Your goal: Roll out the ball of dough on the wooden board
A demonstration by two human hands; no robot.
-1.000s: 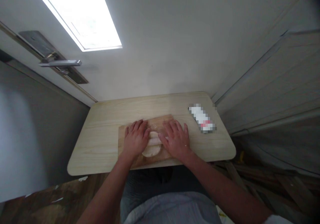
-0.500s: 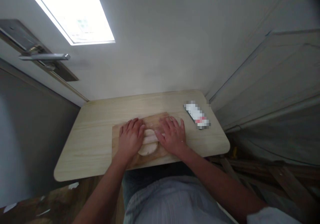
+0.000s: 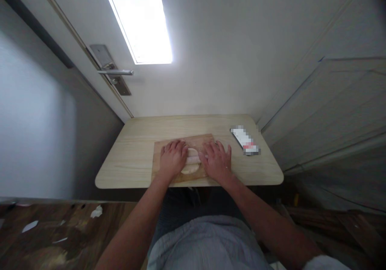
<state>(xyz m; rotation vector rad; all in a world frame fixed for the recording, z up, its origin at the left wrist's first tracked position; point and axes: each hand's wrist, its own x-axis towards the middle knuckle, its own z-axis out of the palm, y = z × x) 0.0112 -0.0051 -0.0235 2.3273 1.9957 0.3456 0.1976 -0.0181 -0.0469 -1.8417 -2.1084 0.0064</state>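
A flattened round of pale dough (image 3: pixel 190 169) lies on a wooden board (image 3: pixel 157 157). Across its middle rests a light rolling pin (image 3: pixel 194 160), whose two ends are covered by my hands. My left hand (image 3: pixel 174 157) is laid over the left end, palm down, with its fingers bent forward over it. Over the right end presses my right hand (image 3: pixel 216 161), its fingers slightly spread and its thumb along the pin. Dough shows both beyond the pin and on my side of it.
The board sits near the front edge of a pale wooden table (image 3: pixel 126 157). A phone (image 3: pixel 245 140), its screen blurred out, lies at the table's right. Behind the table stands a white door with a metal handle (image 3: pixel 116 72). Paper scraps (image 3: pixel 97 211) litter the floor at left.
My head view has turned left and shifted, so everything appears farther right. The rolling pin has rolled slightly toward me over the dough, with both hands staying on it.
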